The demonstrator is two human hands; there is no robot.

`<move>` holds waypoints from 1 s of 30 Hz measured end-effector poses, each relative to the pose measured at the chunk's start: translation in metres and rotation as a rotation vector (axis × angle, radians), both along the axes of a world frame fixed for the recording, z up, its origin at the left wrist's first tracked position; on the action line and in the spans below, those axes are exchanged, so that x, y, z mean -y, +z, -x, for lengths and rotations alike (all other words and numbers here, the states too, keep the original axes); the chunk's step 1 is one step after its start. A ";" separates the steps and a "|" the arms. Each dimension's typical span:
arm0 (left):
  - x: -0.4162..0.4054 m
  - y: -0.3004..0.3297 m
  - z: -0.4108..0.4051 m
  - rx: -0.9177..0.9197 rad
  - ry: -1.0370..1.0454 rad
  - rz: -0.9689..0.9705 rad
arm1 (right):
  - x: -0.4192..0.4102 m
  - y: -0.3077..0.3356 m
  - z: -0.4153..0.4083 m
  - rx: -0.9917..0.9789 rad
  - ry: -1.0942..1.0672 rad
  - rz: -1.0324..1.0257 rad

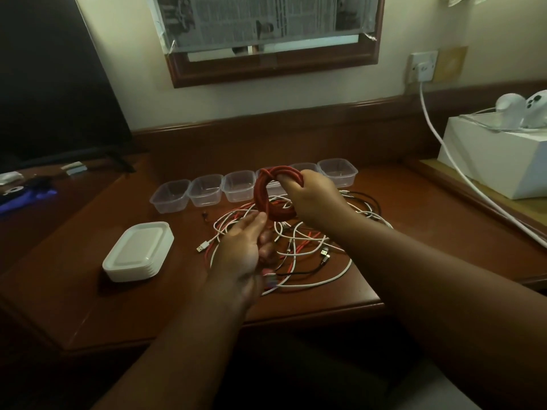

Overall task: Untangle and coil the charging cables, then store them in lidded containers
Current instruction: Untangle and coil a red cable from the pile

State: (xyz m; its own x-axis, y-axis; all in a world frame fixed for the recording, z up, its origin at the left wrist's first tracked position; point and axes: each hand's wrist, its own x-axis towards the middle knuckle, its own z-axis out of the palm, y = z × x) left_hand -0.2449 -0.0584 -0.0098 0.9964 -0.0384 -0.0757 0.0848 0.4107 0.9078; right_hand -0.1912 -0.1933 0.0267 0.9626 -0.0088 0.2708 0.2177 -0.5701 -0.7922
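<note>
both hands (313, 199) hold thick red cable coil (266, 199).

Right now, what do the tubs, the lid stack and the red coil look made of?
The containers look like thin clear plastic: the table shows through their walls. The stack of lids looks like opaque white plastic with a dull sheen. The red cable coil, gripped by the right hand, looks matte, possibly rubber or braid; too blurred to tell.
</note>
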 end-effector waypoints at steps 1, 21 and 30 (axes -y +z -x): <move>0.002 -0.002 0.001 0.010 0.018 -0.049 | -0.001 0.002 0.003 -0.006 0.015 -0.070; -0.020 -0.010 -0.014 0.534 0.262 -0.785 | -0.015 0.003 0.029 -0.507 0.120 -1.093; 0.001 -0.023 -0.059 -0.144 0.047 0.097 | -0.013 -0.028 -0.009 -0.454 0.008 -0.938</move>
State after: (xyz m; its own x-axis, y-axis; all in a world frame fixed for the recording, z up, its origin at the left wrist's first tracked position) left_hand -0.1857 -0.0593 -0.0332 0.9763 -0.0064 -0.2164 0.1903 0.5020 0.8436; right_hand -0.1819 -0.1804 -0.0015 0.9732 -0.0221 -0.2288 -0.2103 0.3170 -0.9248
